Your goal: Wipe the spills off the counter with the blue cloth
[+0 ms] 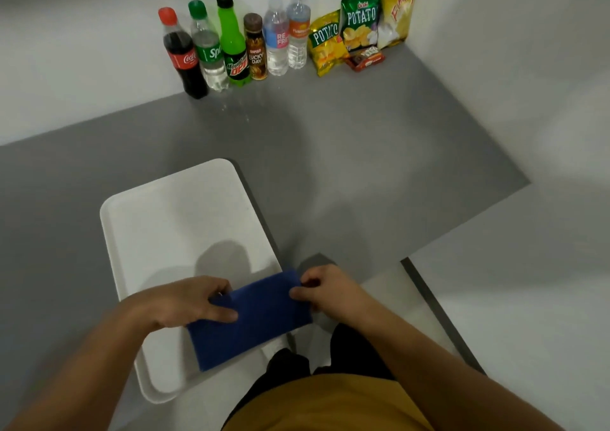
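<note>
A dark blue cloth (255, 318), folded into a rectangle, is held over the near right corner of a white tray (171, 229). My left hand (188, 302) pinches its left edge with fingers on top. My right hand (325, 287) grips its upper right corner. Small shiny droplets of spilled liquid (236, 107) lie on the grey counter (363, 153) just in front of the bottles.
Several drink bottles (231, 44) stand in a row against the white back wall. Three chip bags (359, 24) and a small red packet (364, 60) sit in the far right corner. The counter's right edge steps inward; the tray overhangs the near edge.
</note>
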Action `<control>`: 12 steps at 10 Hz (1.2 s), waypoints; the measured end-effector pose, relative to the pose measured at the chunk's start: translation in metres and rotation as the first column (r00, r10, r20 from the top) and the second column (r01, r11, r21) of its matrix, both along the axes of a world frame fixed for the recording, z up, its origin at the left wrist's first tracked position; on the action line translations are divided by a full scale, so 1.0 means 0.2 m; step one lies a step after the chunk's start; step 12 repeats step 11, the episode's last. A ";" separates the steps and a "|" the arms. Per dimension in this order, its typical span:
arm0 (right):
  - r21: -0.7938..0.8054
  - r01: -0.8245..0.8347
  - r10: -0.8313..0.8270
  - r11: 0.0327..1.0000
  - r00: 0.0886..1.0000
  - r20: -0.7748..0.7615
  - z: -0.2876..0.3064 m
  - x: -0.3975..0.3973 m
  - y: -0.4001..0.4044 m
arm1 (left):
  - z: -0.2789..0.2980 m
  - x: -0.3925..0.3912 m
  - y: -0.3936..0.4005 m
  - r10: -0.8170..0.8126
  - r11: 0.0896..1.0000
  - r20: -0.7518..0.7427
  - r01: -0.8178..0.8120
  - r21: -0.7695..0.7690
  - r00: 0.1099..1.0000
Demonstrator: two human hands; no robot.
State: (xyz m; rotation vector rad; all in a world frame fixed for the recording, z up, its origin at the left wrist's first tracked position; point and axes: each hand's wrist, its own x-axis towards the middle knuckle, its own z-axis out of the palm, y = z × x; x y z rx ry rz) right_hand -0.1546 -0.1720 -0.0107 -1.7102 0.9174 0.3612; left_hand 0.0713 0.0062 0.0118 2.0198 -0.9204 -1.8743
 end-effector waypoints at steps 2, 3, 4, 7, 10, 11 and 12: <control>-0.156 -0.087 0.078 0.984 0.995 -0.060 -0.02 0.04 0.12 | -0.03 0.04 0.04 -0.155 0.988 0.094 0.153 0.033 0.983; -0.258 -0.131 0.118 0.957 0.991 -0.067 -0.02 0.06 0.15 | -0.05 0.05 0.04 -0.229 0.973 0.146 0.223 0.054 0.963; -0.341 -0.199 0.184 0.919 0.980 -0.075 -0.01 0.08 0.16 | -0.06 0.06 0.04 -0.267 0.964 0.185 0.257 0.075 0.946; -0.430 -0.294 0.271 0.854 0.956 -0.116 0.01 0.10 0.16 | -0.07 0.08 -0.02 -0.455 0.890 0.317 0.412 0.196 0.832; -0.446 -0.272 0.265 0.853 0.961 -0.080 0.02 0.10 0.15 | -0.01 0.09 -0.11 -0.498 0.857 0.420 0.355 0.374 0.759; -0.444 -0.206 0.215 0.872 0.976 -0.031 0.04 0.12 0.11 | 0.04 0.07 -0.19 -0.440 0.898 0.555 0.346 0.272 0.706; -0.444 -0.206 0.215 0.872 0.976 -0.031 0.04 0.12 0.11 | 0.04 0.07 -0.19 -0.440 0.898 0.555 0.346 0.272 0.706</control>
